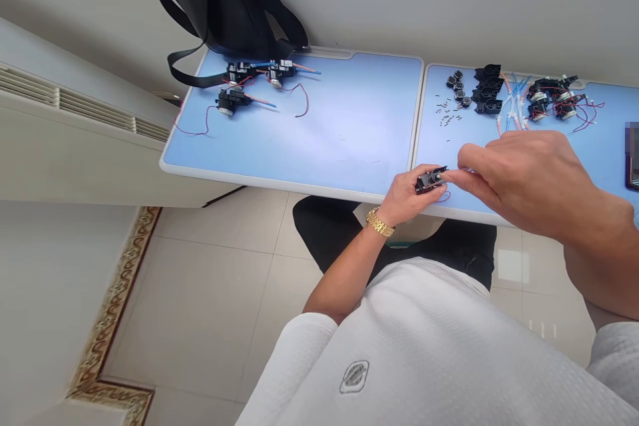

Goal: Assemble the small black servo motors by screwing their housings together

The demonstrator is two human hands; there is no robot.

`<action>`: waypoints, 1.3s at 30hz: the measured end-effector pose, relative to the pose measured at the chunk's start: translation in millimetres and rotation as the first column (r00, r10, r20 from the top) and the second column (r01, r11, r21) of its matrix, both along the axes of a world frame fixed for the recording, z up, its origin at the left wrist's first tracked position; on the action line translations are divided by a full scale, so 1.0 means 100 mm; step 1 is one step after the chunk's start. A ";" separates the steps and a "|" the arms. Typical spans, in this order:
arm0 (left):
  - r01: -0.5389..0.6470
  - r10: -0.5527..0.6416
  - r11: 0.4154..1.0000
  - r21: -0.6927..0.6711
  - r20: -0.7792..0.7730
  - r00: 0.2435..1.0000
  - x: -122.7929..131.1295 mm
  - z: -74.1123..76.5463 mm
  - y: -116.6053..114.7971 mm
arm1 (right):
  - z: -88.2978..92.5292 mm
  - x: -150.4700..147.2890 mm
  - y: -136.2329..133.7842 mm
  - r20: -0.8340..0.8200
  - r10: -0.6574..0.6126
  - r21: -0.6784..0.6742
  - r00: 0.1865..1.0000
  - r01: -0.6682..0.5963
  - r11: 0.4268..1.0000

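left hand, right hand at one black part

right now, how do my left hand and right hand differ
The left hand holds the small black part; the right hand has its fingertips at that part's right end. The left wrist wears a gold link band; the right wrist looks bare. The right hand appears larger than the left. Both are ungloved.

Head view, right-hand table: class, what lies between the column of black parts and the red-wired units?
Thin blue and orange strips, several crossing, lie between the black parts and the red-wired units; the head view shows this.
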State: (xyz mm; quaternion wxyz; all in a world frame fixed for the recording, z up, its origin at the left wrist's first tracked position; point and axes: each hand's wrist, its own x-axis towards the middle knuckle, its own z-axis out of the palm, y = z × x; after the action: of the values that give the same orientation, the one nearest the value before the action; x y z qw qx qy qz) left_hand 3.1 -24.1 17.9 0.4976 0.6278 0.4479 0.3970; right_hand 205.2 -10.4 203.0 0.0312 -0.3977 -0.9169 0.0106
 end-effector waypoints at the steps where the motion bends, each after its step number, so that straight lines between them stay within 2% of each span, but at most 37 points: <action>1: -0.005 0.005 1.000 0.003 0.003 1.000 0.00 0.00 0.00 | -0.01 0.00 0.00 0.009 -0.024 0.003 1.000 0.024 1.000; 4: -0.015 0.015 1.000 0.008 0.012 1.000 0.00 -0.02 0.00 | -0.04 0.00 -0.01 -0.036 -0.030 -0.033 0.999 0.029 0.999; 9: -0.019 0.018 0.999 0.029 0.031 0.999 0.01 0.00 0.00 | -0.04 -0.01 -0.02 -0.190 0.066 -0.160 0.980 -0.097 0.982; 15: -0.005 0.004 1.000 0.028 0.017 1.000 -0.01 0.01 0.00 | 0.02 -0.07 0.01 -0.128 0.131 -0.075 0.983 -0.142 0.987; 22: 0.004 -0.004 1.000 0.018 0.016 1.000 -0.01 -0.05 0.01 | 0.02 -0.11 -0.01 -0.021 0.069 -0.008 0.997 -0.069 0.998; 29: -0.008 0.007 0.999 0.035 0.014 1.000 0.00 -0.02 0.00 | 0.01 -0.06 -0.02 -0.164 0.081 -0.168 0.983 -0.108 0.980; 34: -0.012 0.012 1.000 0.022 -0.019 1.000 0.00 0.00 0.00 | -0.02 -0.03 0.01 -0.163 0.095 -0.084 0.982 -0.110 0.990; 39: -0.003 0.004 1.000 0.031 -0.028 1.000 -0.02 -0.02 0.00 | -0.02 0.00 0.02 -0.053 -0.027 -0.038 0.998 0.025 0.999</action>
State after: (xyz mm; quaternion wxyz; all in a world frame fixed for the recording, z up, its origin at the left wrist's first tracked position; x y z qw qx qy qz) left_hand 1.5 -24.0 15.9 0.4807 0.6404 0.4495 0.3960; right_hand 205.4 -8.0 201.1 0.0484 -0.4095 -0.9102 0.0379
